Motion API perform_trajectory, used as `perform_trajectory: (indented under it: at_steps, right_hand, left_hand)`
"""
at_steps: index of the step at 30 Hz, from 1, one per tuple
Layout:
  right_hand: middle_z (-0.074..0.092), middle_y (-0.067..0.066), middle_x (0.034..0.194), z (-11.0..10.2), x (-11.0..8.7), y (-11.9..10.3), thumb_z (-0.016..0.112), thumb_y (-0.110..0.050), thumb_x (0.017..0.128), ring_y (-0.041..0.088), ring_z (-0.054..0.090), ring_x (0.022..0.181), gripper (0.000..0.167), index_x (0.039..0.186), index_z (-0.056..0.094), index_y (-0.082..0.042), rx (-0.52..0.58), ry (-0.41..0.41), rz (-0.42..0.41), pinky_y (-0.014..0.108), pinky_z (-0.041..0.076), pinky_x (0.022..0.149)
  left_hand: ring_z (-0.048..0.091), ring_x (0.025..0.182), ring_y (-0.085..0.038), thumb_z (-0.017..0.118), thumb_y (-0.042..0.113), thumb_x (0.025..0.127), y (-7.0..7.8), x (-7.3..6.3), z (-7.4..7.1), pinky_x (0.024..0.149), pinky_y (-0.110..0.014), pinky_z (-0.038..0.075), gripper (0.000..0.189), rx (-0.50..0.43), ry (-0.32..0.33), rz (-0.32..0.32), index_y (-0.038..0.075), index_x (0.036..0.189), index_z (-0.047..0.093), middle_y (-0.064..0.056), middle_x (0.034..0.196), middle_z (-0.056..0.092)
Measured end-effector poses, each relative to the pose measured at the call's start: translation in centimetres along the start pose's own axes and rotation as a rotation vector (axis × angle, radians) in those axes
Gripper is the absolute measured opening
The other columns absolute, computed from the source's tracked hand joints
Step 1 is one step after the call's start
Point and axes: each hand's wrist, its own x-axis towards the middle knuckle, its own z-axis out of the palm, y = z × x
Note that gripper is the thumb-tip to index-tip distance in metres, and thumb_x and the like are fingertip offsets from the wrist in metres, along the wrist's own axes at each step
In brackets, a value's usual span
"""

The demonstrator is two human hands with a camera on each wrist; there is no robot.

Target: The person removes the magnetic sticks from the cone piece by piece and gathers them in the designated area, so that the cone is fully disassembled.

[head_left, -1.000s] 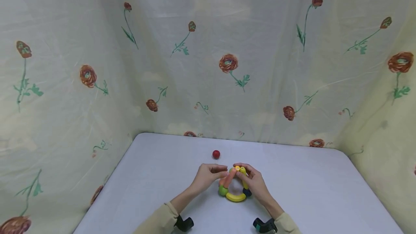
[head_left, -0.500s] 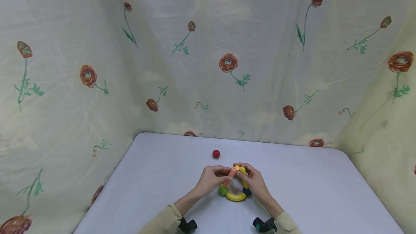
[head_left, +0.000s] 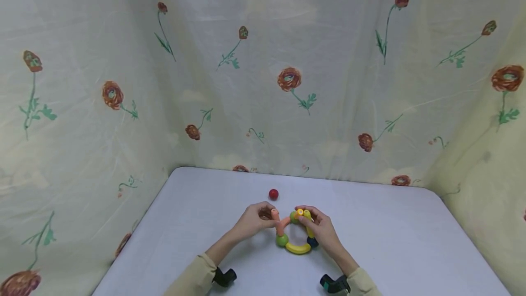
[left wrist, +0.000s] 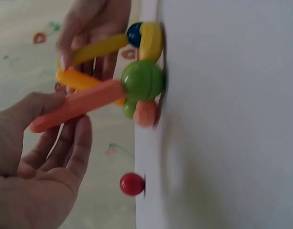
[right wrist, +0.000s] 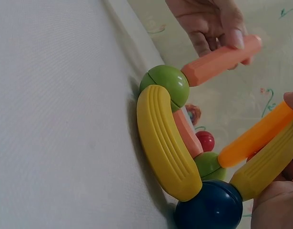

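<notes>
My left hand [head_left: 255, 219] pinches the upper part of a coral stick [right wrist: 222, 59], whose lower end touches a green ball [right wrist: 165, 86]. It leans left, apart from the other raised sticks. My right hand [head_left: 320, 227] pinches the upper ends of an orange stick [right wrist: 258, 133] and a straight yellow stick [right wrist: 270, 162]. The orange one rises from a second green ball [right wrist: 211, 167], the yellow one from a dark blue ball [right wrist: 210, 207]. On the table, a curved yellow stick [head_left: 298, 249] joins the first green ball and the blue ball; another coral stick [right wrist: 186, 133] links the green balls.
A loose red ball [head_left: 273, 194] lies beyond the ring, towards the back of the white table [head_left: 370, 223]. Flower-printed cloth [head_left: 263, 104] hangs behind the table and at both sides.
The left hand has tilted the raised coral stick leftwards, so its top has come away from the orange and yellow tops. The right hand has stayed in place, holding its sticks.
</notes>
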Motion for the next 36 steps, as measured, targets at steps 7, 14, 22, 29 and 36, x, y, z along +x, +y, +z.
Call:
perform_trajectory:
  at_steps: [7, 14, 22, 29, 36]
  right_hand:
    - [0.064, 0.001, 0.125, -0.1, 0.0, 0.1, 0.068, -0.036, 0.089, 0.014, 0.051, 0.124, 0.038, 0.12, 0.064, -0.014, -0.001, 0.007, -0.029, 0.02, 0.043, 0.1]
    - [0.063, 0.002, 0.127, -0.1, -0.1, 0.1, 0.067, -0.032, 0.09, 0.013, 0.051, 0.123, 0.037, 0.121, 0.063, -0.012, 0.008, -0.008, -0.018, 0.015, 0.044, 0.097]
    - [0.062, 0.004, 0.13, -0.1, -0.1, 0.1, 0.065, -0.025, 0.093, 0.015, 0.049, 0.125, 0.034, 0.124, 0.062, -0.012, 0.024, -0.019, -0.006, 0.014, 0.043, 0.096]
    - [0.062, 0.001, 0.128, -0.3, -0.1, 0.0, 0.068, -0.033, 0.089, 0.018, 0.049, 0.127, 0.036, 0.121, 0.064, -0.017, -0.024, -0.017, -0.026, 0.021, 0.045, 0.099]
    - [0.06, 0.002, 0.129, -0.8, 0.0, 0.1, 0.071, -0.029, 0.088, 0.019, 0.048, 0.126, 0.036, 0.121, 0.063, -0.016, 0.014, -0.021, -0.054, 0.019, 0.047, 0.095]
  left_hand:
    - [0.053, 0.079, -0.013, 0.076, 0.015, 0.082, -0.4, -0.1, -2.8, 0.068, -0.024, 0.045, 0.015, 0.119, -0.132, -0.006, 0.012, 0.095, 0.068, 0.001, 0.088, 0.064]
    - [0.055, 0.078, -0.01, 0.074, 0.01, 0.082, -1.6, -0.3, -3.9, 0.071, -0.025, 0.044, 0.009, 0.235, -0.23, -0.066, 0.015, 0.089, 0.073, 0.005, 0.084, 0.067]
    - [0.052, 0.07, -0.011, 0.079, 0.009, 0.076, -2.2, -0.7, -3.8, 0.06, -0.024, 0.043, 0.013, 0.289, -0.299, -0.161, 0.019, 0.083, 0.073, 0.004, 0.075, 0.066]
    - [0.053, 0.072, -0.011, 0.079, 0.017, 0.079, -1.5, -0.2, -2.3, 0.062, -0.024, 0.043, 0.01, 0.294, -0.144, -0.17, 0.018, 0.079, 0.069, 0.004, 0.077, 0.065]
    - [0.06, 0.088, -0.019, 0.079, 0.018, 0.08, -0.4, 1.6, 2.2, 0.074, -0.027, 0.051, 0.021, 0.099, 0.089, -0.051, 0.012, 0.095, 0.067, -0.003, 0.093, 0.067]
